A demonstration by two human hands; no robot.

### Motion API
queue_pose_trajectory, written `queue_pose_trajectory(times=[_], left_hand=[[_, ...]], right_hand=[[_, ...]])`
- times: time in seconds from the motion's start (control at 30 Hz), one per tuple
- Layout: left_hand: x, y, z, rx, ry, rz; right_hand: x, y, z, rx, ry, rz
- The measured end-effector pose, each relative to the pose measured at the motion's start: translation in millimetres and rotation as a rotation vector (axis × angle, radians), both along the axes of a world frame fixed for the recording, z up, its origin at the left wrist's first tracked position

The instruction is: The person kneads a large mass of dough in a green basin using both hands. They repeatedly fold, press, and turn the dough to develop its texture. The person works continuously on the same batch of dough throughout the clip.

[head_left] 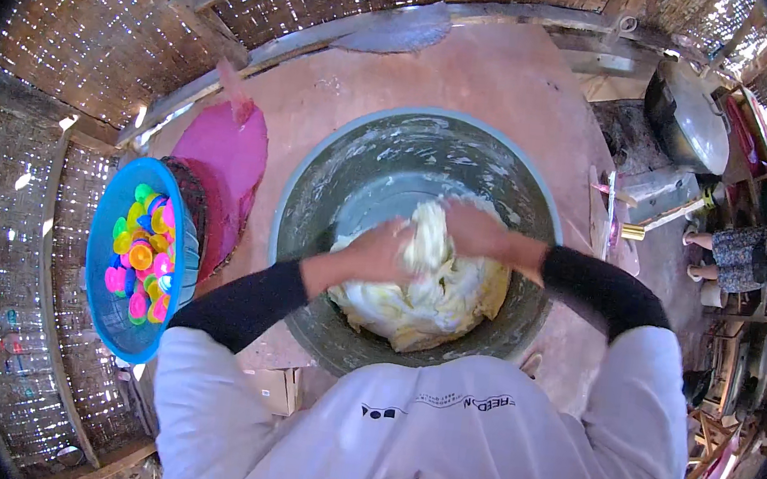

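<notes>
A pale yellowish mass of dough lies in the bottom of a large grey metal basin, which sits in the middle of the reddish worktop. Both hands are sunk into it from above. The left hand presses down on its near-left part, grip closed on dough; the right hand clutches a raised fold at the far side, fingers wrapped around it. The basin's high walls keep the soft mass contained. To the left, apart from the basin, stands a blue bowl full of bright plastic caps, beside a pink board.
</notes>
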State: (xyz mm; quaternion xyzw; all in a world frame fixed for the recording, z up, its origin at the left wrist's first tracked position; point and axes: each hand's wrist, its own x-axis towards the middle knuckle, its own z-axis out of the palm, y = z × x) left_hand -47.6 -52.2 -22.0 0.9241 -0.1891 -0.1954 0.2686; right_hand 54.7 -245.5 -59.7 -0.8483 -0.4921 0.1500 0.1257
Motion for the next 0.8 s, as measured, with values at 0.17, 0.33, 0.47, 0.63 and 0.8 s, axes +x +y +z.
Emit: queue_pose_trajectory(times=[0.17, 0.33, 0.47, 0.63, 0.8], left_hand=[[-54, -16, 41, 0.236, -0.074, -0.26], [-31, -29, -24, 0.366, -0.093, -0.224], [20, -19, -29, 0.326, 0.008, -0.095], [5, -8, -24, 0.289, 0.052, -0.156], [-10, 40, 81, 0.219, 0.021, -0.097]], right_hand=[[-94, -51, 64, -0.07, -0.06, 0.252], [-91, -6, 28, -0.158, 0.021, 0.224], [-50, 28, -23, -0.079, -0.037, 0.038], [-23, 25, -18, -0.334, 0.386, 0.286], [3, -17, 92, -0.088, 0.462, 0.313]])
